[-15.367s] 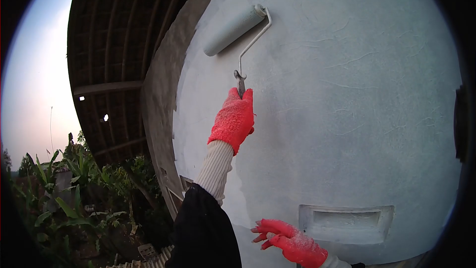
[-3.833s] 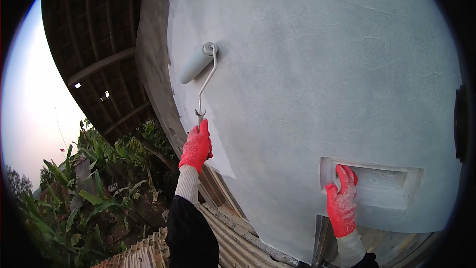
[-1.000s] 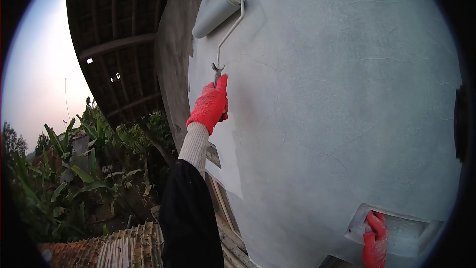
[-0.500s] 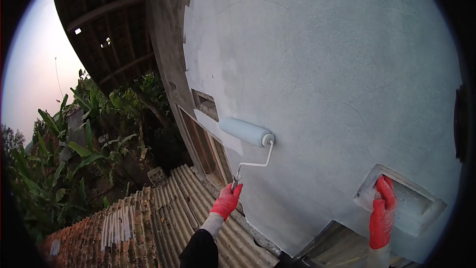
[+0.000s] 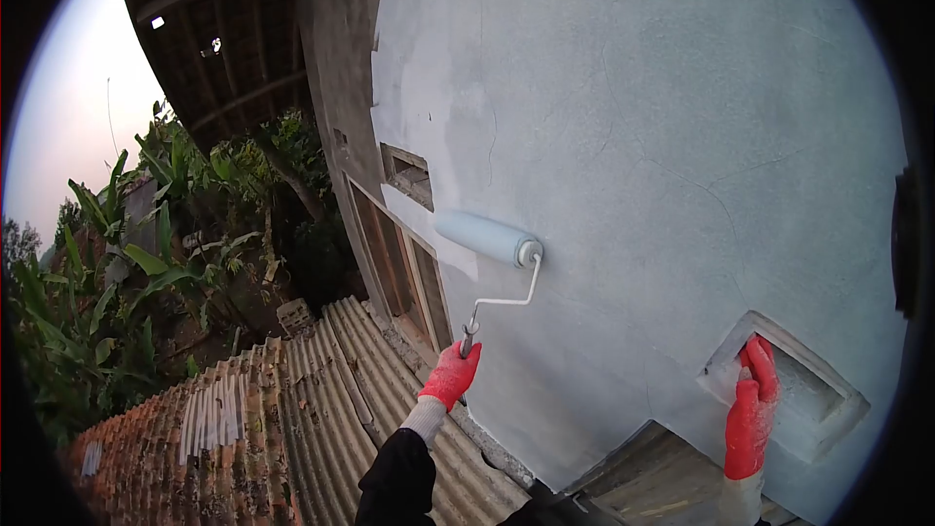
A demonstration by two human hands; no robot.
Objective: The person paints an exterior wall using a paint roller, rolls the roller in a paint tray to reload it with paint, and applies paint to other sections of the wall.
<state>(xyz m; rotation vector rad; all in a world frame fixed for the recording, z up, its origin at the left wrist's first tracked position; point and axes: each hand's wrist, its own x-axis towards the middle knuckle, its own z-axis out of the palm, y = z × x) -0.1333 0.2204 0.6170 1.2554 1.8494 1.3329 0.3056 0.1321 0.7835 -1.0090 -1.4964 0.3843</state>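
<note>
My left hand (image 5: 451, 375), in a red-coated glove, is closed around the handle of a paint roller (image 5: 484, 237). Its light blue sleeve lies against the pale blue-grey wall (image 5: 604, 263), just below and right of a small rectangular opening (image 5: 406, 175). The white wire frame bends down from the sleeve's right end to the handle. On the right, my right hand (image 5: 752, 409), gloved the same way, has its fingers hooked over the left edge of a framed wall recess (image 5: 818, 394). Its fingertips are partly hidden inside.
Below left lies a corrugated roof (image 5: 331, 399) beside worn reddish tiles (image 5: 127, 429). A wooden-framed opening (image 5: 399, 268) is in the wall's left part. Dark eaves (image 5: 224, 29) overhang at upper left, above banana plants (image 5: 127, 244). Cracks run across the wall.
The view has shifted slightly, so the wall's left part sits higher. The roller has moved a little down relative to the small opening. My right hand keeps its hold on the recess edge.
</note>
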